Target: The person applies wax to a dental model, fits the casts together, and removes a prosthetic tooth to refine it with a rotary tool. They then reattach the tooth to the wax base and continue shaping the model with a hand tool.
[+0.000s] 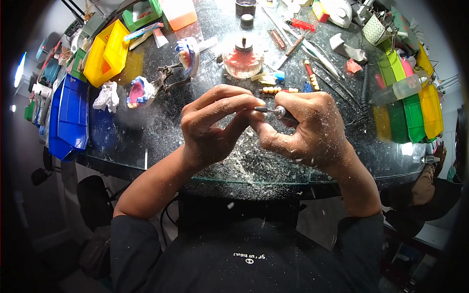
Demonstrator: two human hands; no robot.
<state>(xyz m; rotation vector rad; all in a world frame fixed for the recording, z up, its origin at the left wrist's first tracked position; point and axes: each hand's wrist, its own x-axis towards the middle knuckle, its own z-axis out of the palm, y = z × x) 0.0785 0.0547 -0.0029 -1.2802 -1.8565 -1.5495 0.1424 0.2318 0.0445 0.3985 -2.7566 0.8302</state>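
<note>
My right hand (312, 127) is closed around a dark rotary handpiece (283, 114), its grey bur (264, 109) pointing left. The bur reaches the fingertips of my left hand (210, 122), which are pinched together; whatever small piece they hold is hidden. Both hands meet above the dusty black worktop (166, 141), and pale shavings lie beneath them and on my skin. Just beyond my fingers lies a strip of artificial teeth (279, 90). To the left stands a hinged articulator (168, 75) with a blue-and-white dental cast (188, 54); a second cast (140, 93) with a pink palate sits nearby.
A glass spirit lamp (244, 63) with pinkish contents stands ahead. Yellow (105, 53) and blue (68, 117) bins line the left; green and yellow bins (422, 110) the right. Tweezers (322, 56) and slim tools lie back right. Another person (435, 190) is at the right edge.
</note>
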